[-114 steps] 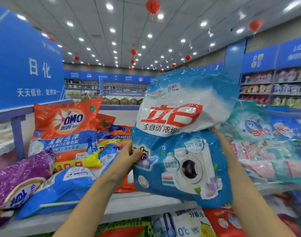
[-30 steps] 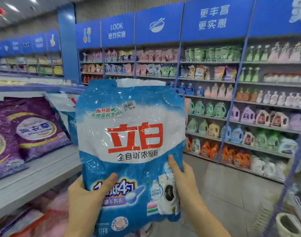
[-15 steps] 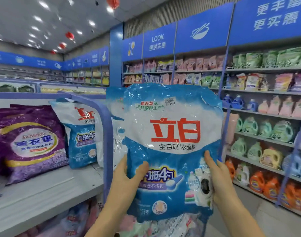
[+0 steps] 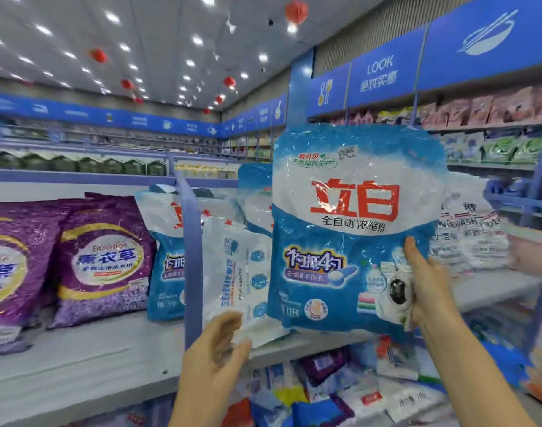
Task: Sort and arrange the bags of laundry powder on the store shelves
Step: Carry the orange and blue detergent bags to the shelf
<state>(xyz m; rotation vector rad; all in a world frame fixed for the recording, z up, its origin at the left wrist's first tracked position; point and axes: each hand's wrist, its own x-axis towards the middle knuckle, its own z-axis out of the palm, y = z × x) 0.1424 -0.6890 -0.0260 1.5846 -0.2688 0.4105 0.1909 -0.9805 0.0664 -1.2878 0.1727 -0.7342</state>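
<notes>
My right hand (image 4: 423, 288) grips the lower right edge of a blue and white laundry powder bag (image 4: 352, 223) with red characters, held upright over the white shelf (image 4: 87, 362). My left hand (image 4: 220, 346) is off that bag, blurred, fingers relaxed, at the bottom corner of a white bag (image 4: 235, 272) leaning behind it; whether it touches that bag I cannot tell. Another blue and white bag (image 4: 166, 260) stands left of the blue shelf post (image 4: 191, 257). Two purple bags (image 4: 103, 260) stand further left.
A white bag with black print (image 4: 470, 229) lies on the shelf to the right. The lower shelf holds several mixed bags (image 4: 325, 389). Across the aisle, wall shelves (image 4: 494, 143) carry packets under blue signs.
My left hand has let go of the blue and white bag and dropped to the white bag's corner. The bag has moved right and closer to the shelf, now held by my right hand alone.
</notes>
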